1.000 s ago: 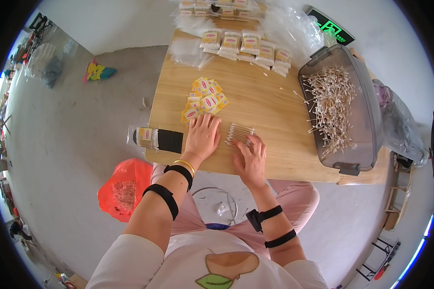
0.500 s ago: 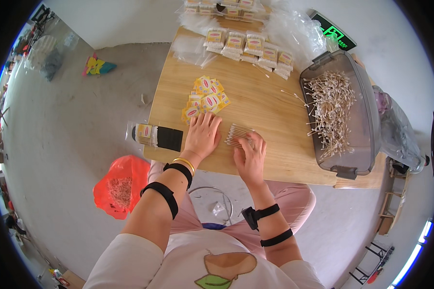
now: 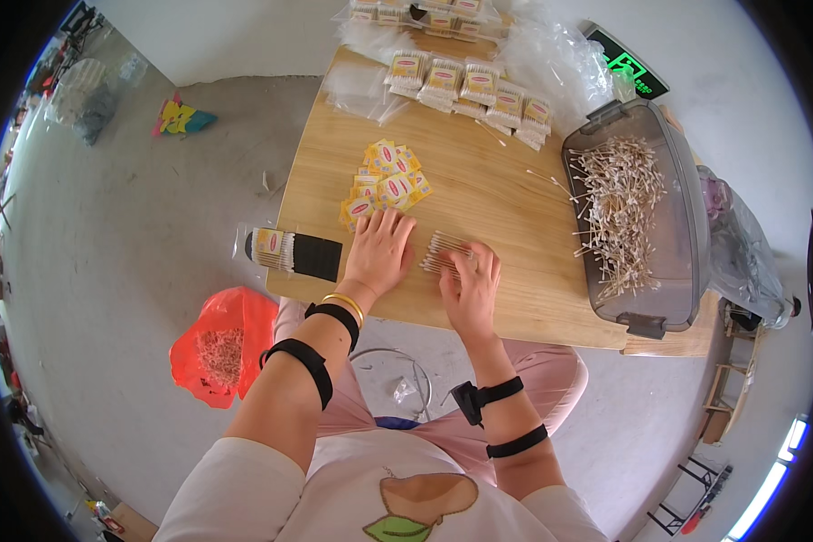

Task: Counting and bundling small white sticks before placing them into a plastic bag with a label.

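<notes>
A small bundle of cotton swabs [image 3: 443, 248] lies on the wooden table [image 3: 506, 194]. My right hand [image 3: 470, 291] rests on the bundle's near end, fingers curled over it. My left hand [image 3: 379, 253] lies flat on the table just left of the swabs, fingers spread, touching their left side. Directly beyond the left hand sits a pile of yellow paper labels [image 3: 384, 181].
A grey plastic bin [image 3: 677, 226] full of loose swabs stands at the right. Packed swab bags [image 3: 465, 81] line the far edge, with a scale [image 3: 628, 63] behind. A black-ended packet [image 3: 294, 253] overhangs the left edge. A red bag [image 3: 221, 343] lies on the floor.
Both hands stay on the swab bundle; the right hand has shifted slightly over it. Nothing else has moved.
</notes>
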